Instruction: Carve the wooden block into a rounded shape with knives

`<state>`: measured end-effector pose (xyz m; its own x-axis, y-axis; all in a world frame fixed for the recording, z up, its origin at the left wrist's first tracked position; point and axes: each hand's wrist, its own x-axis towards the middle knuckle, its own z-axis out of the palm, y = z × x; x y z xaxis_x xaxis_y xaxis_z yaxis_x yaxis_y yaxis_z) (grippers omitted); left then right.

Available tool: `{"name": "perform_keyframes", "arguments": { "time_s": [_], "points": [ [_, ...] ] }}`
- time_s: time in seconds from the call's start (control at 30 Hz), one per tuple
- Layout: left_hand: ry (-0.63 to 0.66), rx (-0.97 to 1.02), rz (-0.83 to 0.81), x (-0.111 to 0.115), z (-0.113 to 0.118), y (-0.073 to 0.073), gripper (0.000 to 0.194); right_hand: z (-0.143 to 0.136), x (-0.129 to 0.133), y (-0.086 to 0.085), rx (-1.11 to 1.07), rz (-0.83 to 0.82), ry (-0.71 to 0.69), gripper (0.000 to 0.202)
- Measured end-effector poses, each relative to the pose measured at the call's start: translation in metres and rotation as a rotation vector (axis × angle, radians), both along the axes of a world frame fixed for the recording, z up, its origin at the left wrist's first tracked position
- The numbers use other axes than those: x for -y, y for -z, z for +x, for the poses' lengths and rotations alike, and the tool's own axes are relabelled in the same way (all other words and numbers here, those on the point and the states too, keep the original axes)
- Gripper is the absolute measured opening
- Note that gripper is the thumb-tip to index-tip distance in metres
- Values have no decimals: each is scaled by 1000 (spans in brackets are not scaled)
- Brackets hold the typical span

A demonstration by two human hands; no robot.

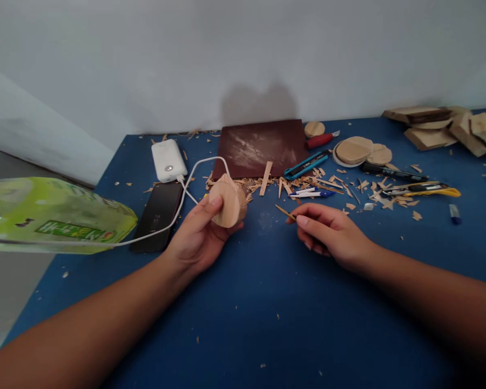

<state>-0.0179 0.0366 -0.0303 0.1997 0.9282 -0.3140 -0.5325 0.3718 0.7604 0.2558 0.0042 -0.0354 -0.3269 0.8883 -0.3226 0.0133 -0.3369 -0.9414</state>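
- Wall (166,65): smooth, pale grey, across the top of the frame, with a soft double-humped shadow near the middle.
- Table (243,319): flat blue top speckled with crumbs, filling the centre and bottom.
- Bag (81,216): crinkled, see-through green plastic, at the left edge.
- Sheet (263,146): maroon, four-cornered, dusted pale, upper centre.
- Wood blocks (429,138): angular, piled at upper right.
- Left hand (200,232): centre-left, clamped on a thick, rounded wooden piece (227,205), thumb against its flat face.
- Right hand (328,229): right of centre, well apart from the left, fingertips pinching a thin stick-like tool (285,212).
- Phone (157,216): dark, slim slab, left, just below a white, round-cornered power bank (168,160) with a white cable (198,160).
- Wooden disc (353,149): pale, smooth, upper right.
- Shavings (251,186): curled, splintery, across the middle.
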Motion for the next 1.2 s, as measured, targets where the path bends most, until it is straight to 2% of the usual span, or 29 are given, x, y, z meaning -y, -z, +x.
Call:
{"name": "perform_keyframes", "arguments": {
  "time_s": [0.1,0.27,0.5,0.9,1.2],
  "points": [
    [105,-44,27,5,1,3,43,1,0,5,-33,36,50,40],
    [200,-213,113,14,3,11,39,1,0,7,-58,113,11,37],
    [219,-259,144,17,3,12,37,2,1,5,-28,133,-67,31],
    [255,-242,97,17,2,12,41,3,2,11,-30,169,-93,33],
    [258,-217,100,16,1,12,38,1,1,5,48,193,-139,28]
  ]
}}
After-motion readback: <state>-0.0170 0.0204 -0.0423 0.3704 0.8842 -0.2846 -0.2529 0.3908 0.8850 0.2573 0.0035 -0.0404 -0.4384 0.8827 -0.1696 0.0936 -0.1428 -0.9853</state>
